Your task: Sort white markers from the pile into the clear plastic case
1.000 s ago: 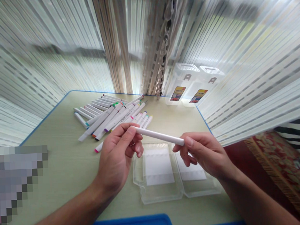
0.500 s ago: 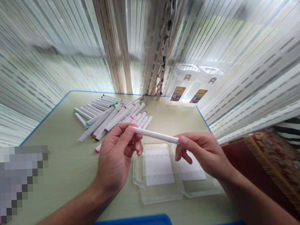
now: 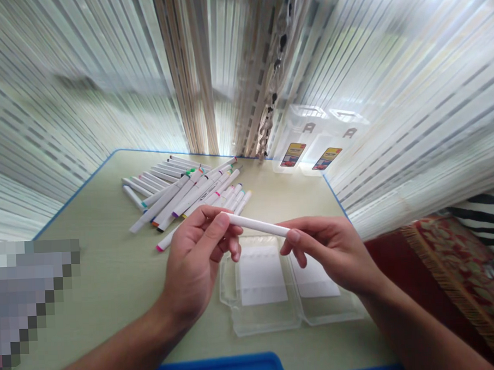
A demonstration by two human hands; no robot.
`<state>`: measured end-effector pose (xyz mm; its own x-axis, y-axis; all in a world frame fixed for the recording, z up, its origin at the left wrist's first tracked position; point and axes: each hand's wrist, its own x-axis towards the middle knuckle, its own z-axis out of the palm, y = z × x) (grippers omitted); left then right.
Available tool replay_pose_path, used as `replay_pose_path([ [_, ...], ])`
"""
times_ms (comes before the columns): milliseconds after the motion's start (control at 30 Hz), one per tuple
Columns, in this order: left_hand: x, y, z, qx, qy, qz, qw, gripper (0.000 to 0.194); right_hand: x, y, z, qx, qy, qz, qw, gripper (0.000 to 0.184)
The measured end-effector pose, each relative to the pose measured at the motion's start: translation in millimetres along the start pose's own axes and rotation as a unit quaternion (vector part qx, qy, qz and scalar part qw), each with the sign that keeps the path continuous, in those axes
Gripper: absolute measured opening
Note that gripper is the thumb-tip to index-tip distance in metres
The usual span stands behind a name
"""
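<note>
A white marker (image 3: 257,224) is held level between my two hands, its ends hidden by fingers. My left hand (image 3: 196,252) pinches its left end between thumb and fingers. At the other end, the thumb and forefinger of my right hand (image 3: 331,249) are closed on it. Below the marker lies a clear plastic case (image 3: 267,318), spread flat with white paper (image 3: 262,277) in it. Behind my left hand is a pile of white markers (image 3: 185,193) with coloured cap ends. One marker with a pink end (image 3: 164,243) lies partly behind that hand.
Two clear upright cases (image 3: 291,134) with handles and labels stand at the table's back right corner. String curtains (image 3: 123,76) hang behind the table (image 3: 92,213). A blue tray-like edge (image 3: 222,367) is at the front. A patterned fringed cloth (image 3: 446,252) lies to the right.
My hands have come slightly closer together on the marker. The left hand shifted a little right, and the right hand's fingers slid a little left.
</note>
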<state>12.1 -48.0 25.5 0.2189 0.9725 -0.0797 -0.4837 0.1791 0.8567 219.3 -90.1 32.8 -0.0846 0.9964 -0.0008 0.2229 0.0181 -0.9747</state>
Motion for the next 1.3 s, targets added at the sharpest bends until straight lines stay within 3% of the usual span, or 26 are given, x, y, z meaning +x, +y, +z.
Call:
replay_pose_path([
  [767,-5.6,-16.5,-5.0,0.013,-0.168,-0.103,0.980,0.014,-1.0,-1.7,4.4,-0.200,-0.020,-0.047,0.978,0.028],
  [1000,-5.1,-17.1,-5.2,0.064,-0.193,-0.122,0.971,0.012,-3.3,-2.2,7.1,-0.213,-0.041,-0.088,0.972,0.015],
  [1300,-6.5,-11.8,-0.8,0.085,-0.206,-0.114,0.968,0.008,-4.2,-3.5,6.7,-0.236,-0.058,-0.104,0.964,0.022],
])
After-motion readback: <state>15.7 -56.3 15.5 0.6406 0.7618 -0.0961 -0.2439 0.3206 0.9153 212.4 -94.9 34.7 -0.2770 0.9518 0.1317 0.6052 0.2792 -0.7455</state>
